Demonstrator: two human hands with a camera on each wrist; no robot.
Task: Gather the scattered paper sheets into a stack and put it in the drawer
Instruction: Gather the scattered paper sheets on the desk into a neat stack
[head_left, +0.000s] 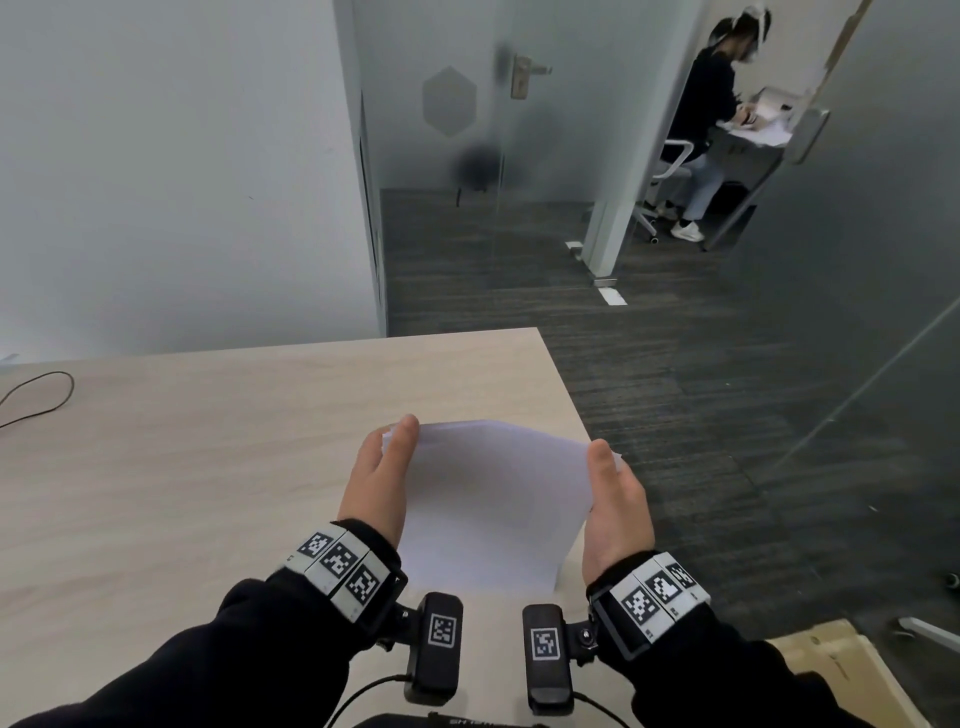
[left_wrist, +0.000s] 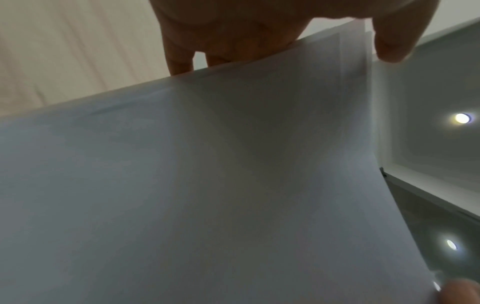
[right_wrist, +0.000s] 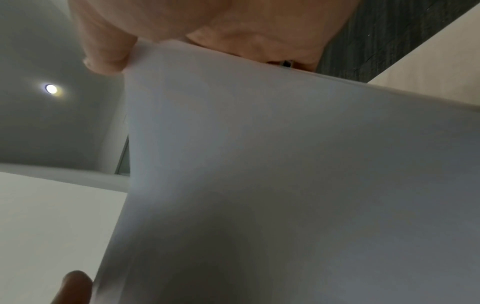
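Note:
A stack of white paper sheets (head_left: 488, 499) stands on its edge on the light wooden desk (head_left: 182, 467), near the desk's right edge. My left hand (head_left: 382, 478) grips the stack's left side, thumb on the near face. My right hand (head_left: 613, 499) grips its right side the same way. In the left wrist view the paper (left_wrist: 207, 185) fills most of the picture, with fingers (left_wrist: 179, 59) behind it and the thumb in front. The right wrist view shows the paper (right_wrist: 285, 174) and my thumb (right_wrist: 109, 55) pinching its top corner. No drawer can be made out.
A black cable (head_left: 41, 400) lies at the desk's far left. A dark carpeted floor (head_left: 701, 389) lies to the right of the desk. A glass door (head_left: 467, 104) stands behind, and beyond it a person (head_left: 711, 119) sits at another table. A wooden edge (head_left: 831, 654) shows at lower right.

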